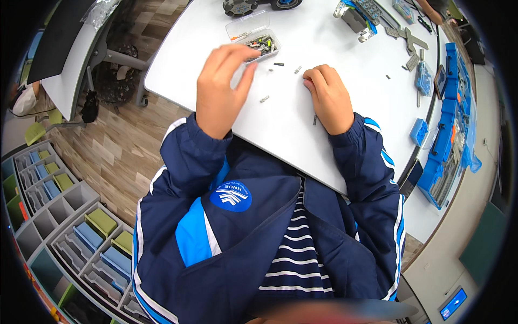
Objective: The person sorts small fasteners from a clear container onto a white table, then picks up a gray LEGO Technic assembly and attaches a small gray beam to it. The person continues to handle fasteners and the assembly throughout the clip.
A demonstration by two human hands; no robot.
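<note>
My left hand is raised at the near side of a clear plastic box, with thumb and forefinger apart and nothing visible between them. Small connector pins in black, grey, yellow and orange fill the box; its clear lid is flipped back. To the right, my right hand rests low over the white table, fingertips pinched; whatever they hold is too small to make out. Loose between the hands lie a black pin, a grey pin and a nearer grey pin. A dark pin is beside my right wrist.
A blue-and-grey built model and dark wheels stand at the far side. Grey beams, a small blue-filled box and large blue cases line the right. Another person's arm shows at far right.
</note>
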